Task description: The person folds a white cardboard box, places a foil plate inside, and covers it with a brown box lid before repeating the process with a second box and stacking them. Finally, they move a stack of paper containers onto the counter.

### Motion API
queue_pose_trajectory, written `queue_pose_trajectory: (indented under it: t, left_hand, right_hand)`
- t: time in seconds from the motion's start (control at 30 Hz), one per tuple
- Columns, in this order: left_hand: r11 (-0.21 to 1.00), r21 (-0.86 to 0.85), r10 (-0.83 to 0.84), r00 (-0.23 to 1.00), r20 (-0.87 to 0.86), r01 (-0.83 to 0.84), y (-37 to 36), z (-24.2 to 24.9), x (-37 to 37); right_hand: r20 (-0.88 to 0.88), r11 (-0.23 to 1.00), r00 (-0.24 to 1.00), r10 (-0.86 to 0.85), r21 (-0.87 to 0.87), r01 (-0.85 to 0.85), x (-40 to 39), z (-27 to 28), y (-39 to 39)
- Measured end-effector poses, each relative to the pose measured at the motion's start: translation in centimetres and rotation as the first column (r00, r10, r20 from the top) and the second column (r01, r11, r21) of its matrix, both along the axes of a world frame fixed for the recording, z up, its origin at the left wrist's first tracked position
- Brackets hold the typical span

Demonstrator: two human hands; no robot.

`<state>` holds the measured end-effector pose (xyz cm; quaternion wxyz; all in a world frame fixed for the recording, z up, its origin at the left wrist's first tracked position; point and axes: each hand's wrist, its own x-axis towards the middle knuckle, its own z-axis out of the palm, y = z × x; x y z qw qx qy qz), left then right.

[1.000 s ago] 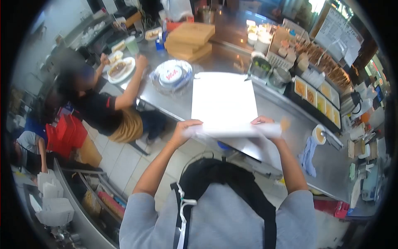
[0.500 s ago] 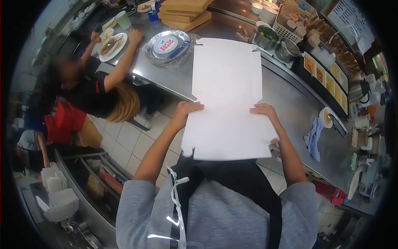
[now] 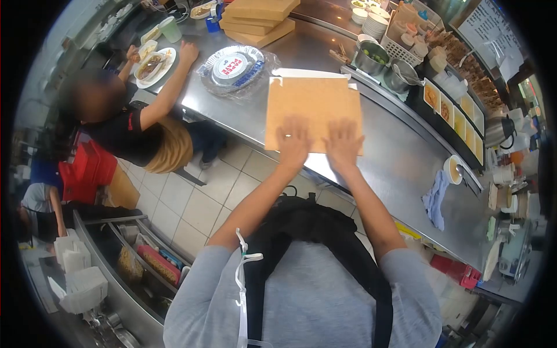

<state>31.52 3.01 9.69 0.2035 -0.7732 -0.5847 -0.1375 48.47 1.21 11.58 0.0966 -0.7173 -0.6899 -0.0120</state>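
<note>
A cardboard sheet lies folded over on the steel counter, brown side up, with a white strip showing along its far edge. My left hand rests on its near left part, fingers spread and slightly blurred, a ring on one finger. Flat on the near right part is my right hand, its fingers also apart. Neither hand grips anything. Just left of the cardboard sits a wrapped stack of paper plates.
Flat brown boxes are stacked at the back. On the left a person sits by a plate of food. Pots, food trays, a bowl and a blue cloth stand or lie on the right.
The cardboard, earlier unfolded with its white side up and held at both sides, is now folded over, brown side up. Both hands have moved inward and lie on top of it.
</note>
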Motion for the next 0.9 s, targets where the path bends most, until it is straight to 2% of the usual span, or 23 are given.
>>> queue_pose_trajectory:
  t: [0.07, 0.13, 0.2, 0.27, 0.4, 0.47, 0.5, 0.57, 0.6, 0.67, 0.7, 0.73, 0.77, 0.8, 0.83, 0.87, 0.9]
  left_hand:
    - [0.929, -0.309, -0.074, 0.92, 0.386, 0.204, -0.6, 1.1, 2.0]
    - [0.934, -0.306, -0.079, 0.941, 0.328, 0.184, 0.0, 0.1, -0.1]
    - [0.941, -0.3, -0.073, 0.961, 0.266, 0.154, 0.6, -1.3, -3.4]
    - [0.974, -0.228, 0.113, 0.871, 0.479, -0.002, 0.9, -2.1, -6.3]
    - [0.971, -0.24, 0.141, 0.803, 0.579, 0.003, -0.2, -0.3, -6.2]
    - [0.956, -0.29, 0.197, 0.646, 0.737, 0.038, -1.4, 3.3, -4.7]
    - [0.96, -0.278, 0.193, 0.64, 0.744, 0.034, -1.3, 4.2, -4.3]
    - [0.978, -0.194, 0.166, 0.277, 0.946, 0.077, -0.9, 5.4, -3.9]
    - [0.98, -0.183, 0.157, 0.273, 0.949, 0.075, -0.7, 5.7, -3.9]
    - [0.927, -0.296, 0.324, -0.093, 0.942, 0.229, -0.1, 6.3, -3.8]
    - [0.931, -0.287, 0.315, -0.095, 0.944, 0.226, 0.0, 6.7, -3.6]
    - [0.939, -0.126, 0.174, -0.128, 0.976, 0.319, 0.2, 7.2, -3.2]
    - [0.915, 0.038, 0.035, -0.171, 0.985, 0.402, 0.5, 8.0, -2.6]
    - [0.904, 0.073, -0.045, -0.077, 0.996, 0.421, 0.1, 10.2, -1.9]
    - [0.888, 0.093, -0.116, 0.024, 0.993, 0.451, -0.9, 13.1, -1.1]
    - [0.863, 0.114, -0.145, 0.026, 0.989, 0.491, -2.0, 15.1, -0.1]
    - [0.834, 0.133, -0.175, 0.027, 0.984, 0.536, -2.8, 16.6, 0.9]
  right_hand:
    - [0.009, 0.993, 0.999, 0.045, -0.111, -0.044, -1.1, 0.5, 0.2]
    - [-0.052, 0.987, 0.996, 0.066, -0.141, -0.073, 1.0, 0.7, 0.0]
    - [-0.054, 0.966, 0.988, -0.147, -0.223, 0.132, 3.6, 0.6, -0.2]
    - [-0.058, 0.977, 0.99, -0.131, -0.178, 0.118, 4.6, 0.5, -0.9]
    - [-0.06, 0.965, 0.983, -0.171, -0.21, 0.155, 3.6, 1.5, -0.9]
    - [-0.069, 0.961, 0.977, -0.202, -0.205, 0.184, 3.5, 1.5, -1.0]
    - [-0.07, 0.972, 0.982, -0.176, -0.168, 0.163, 3.6, 0.9, -0.9]
    - [-0.068, 0.983, 0.986, -0.149, -0.118, 0.141, 3.6, 0.3, -0.7]
    - [-0.095, 0.992, 0.992, -0.083, -0.105, 0.073, 3.3, 0.4, -0.8]
    - [-0.121, 0.997, 0.993, -0.01, -0.083, 0.0, 2.8, 0.8, -0.4]
    - [-0.116, 0.999, 0.993, 0.034, 0.0, -0.034, 2.1, 1.9, -0.2]
    - [-0.106, 0.994, 0.991, 0.079, 0.084, -0.071, 1.3, 3.6, 0.1]
    - [-0.099, 0.925, 0.945, 0.313, 0.256, -0.28, 0.4, 7.9, 0.3]
    - [-0.061, 0.792, 0.851, 0.521, 0.407, -0.455, -0.7, 13.4, -0.2]
    - [0.077, 0.736, 0.822, 0.564, 0.404, -0.543, -1.9, 17.9, -0.6]
    - [0.208, 0.681, 0.779, 0.592, 0.388, -0.621, -2.5, 21.4, -1.0]
    - [0.189, 0.695, 0.792, 0.58, 0.392, -0.603, -2.3, 23.7, -1.6]
